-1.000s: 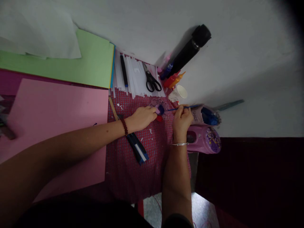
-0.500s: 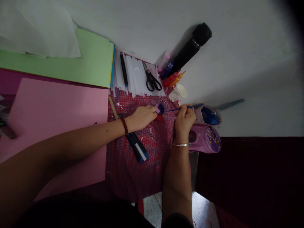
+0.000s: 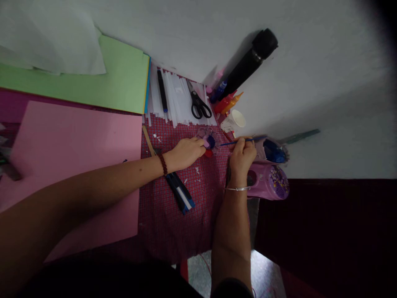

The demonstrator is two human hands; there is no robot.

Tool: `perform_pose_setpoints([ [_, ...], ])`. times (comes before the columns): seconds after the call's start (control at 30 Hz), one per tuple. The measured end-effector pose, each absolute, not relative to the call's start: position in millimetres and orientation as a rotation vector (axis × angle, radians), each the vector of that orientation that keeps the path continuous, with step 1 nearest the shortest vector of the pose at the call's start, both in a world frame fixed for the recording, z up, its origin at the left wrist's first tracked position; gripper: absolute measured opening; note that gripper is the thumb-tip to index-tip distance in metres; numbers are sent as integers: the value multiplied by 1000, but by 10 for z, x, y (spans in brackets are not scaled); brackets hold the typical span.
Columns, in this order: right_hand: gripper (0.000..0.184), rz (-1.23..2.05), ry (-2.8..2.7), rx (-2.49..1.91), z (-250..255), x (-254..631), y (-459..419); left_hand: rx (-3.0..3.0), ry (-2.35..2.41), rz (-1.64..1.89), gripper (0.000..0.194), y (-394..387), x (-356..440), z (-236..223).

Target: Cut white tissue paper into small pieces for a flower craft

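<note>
My left hand (image 3: pixel 187 153) reaches across to a small clear paint palette (image 3: pixel 202 132), its fingers closed at the near-left rim. Dark blue, lilac and red paint show in the palette's wells; part of it is hidden under my fingers. Pinched in my right hand (image 3: pixel 242 155) is a thin blue paintbrush (image 3: pixel 227 144). Its tip points left, close to the dark blue well; whether it touches the paint I cannot tell. Below my left wrist lies a blue-and-black utility knife (image 3: pixel 181 193).
Pink paper (image 3: pixel 93 165) and green paper (image 3: pixel 120 74) cover the left side. Black scissors (image 3: pixel 200 105) and a black pen (image 3: pixel 162 91) lie on white strips. Paint bottles (image 3: pixel 225 102), a paper cup (image 3: pixel 237 119) and a black flask (image 3: pixel 248 66) stand by the wall; a pink container (image 3: pixel 263 182) is at right.
The brush in my right hand has shifted slightly right, its tip a little farther from the dark blue well. My left hand stays put on the palette.
</note>
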State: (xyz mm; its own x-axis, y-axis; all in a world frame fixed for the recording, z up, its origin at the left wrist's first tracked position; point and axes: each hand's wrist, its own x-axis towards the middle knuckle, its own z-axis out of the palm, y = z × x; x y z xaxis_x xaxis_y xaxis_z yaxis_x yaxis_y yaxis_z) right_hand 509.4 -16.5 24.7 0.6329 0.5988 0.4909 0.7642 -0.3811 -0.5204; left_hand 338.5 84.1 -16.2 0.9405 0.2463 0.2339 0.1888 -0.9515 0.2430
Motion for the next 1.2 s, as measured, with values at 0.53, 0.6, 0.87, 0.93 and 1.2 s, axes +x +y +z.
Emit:
perform_pose_setpoints([
  [0.53,33,-283,-1096,-2137,261,5059,-155,2897,336,372,22,841,3386,-145],
  [0.6,34,-280,-1107,-2137,267,5048,-154,2895,338,387,23,844,3387,-157],
  [0.87,32,-277,-1107,-2129,259,5050,-149,2870,337,372,24,844,3395,-133],
  [0.93,32,-274,-1110,-2125,249,5057,-146,2866,343,359,25,841,3393,-113],
  [1.2,32,-277,-1086,-2110,203,5083,-141,2881,343,345,26,842,3382,-124],
])
